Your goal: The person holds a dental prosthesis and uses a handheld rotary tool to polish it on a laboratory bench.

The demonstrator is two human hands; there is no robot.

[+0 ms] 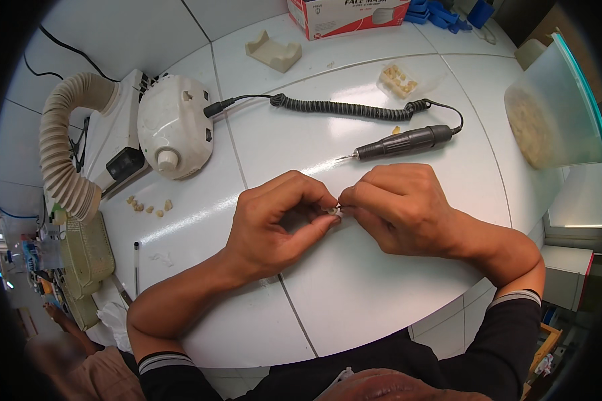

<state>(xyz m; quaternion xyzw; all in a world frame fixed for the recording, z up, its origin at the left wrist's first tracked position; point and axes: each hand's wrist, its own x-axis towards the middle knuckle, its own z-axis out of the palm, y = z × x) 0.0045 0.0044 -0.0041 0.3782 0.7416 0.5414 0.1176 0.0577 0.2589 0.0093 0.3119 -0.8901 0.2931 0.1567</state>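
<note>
The left hand (267, 217) pinches a pale piece (334, 211) above the tabletop (361, 301); the right hand (405, 207) meets it, its grip hard to tell.

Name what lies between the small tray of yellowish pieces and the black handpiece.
The head view shows the coiled black cord and one small yellow piece.
</note>
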